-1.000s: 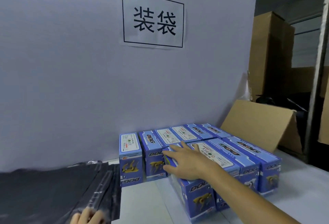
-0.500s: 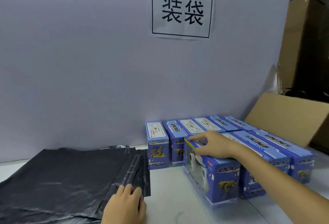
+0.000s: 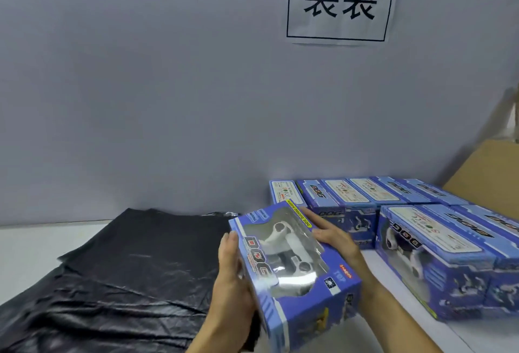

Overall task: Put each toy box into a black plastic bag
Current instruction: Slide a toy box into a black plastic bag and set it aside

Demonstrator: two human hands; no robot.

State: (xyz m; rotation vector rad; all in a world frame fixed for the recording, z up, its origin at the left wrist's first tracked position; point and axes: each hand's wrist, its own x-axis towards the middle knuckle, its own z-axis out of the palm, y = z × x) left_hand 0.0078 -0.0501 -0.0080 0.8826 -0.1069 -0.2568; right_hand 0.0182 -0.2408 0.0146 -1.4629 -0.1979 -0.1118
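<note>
1. Head view: a grey-white backboard (image 3: 140, 86) stands behind a white worktop (image 3: 25, 243) and carries a white paper sign with two black characters (image 3: 341, 0).
2. A stack of flat black plastic bags (image 3: 126, 274) covers the worktop's left part.
3. Two rows of blue cardboard toy boxes (image 3: 438, 243) fill the right part, with a brown cardboard sheet (image 3: 488, 178) behind them.
4. A blue windowed toy dog box (image 3: 292, 271) is held above the front edge, over the bags' right edge.
5. The left hand (image 3: 233, 279) grips its left side.
6. The right hand (image 3: 334, 237) grips its right side.
</note>
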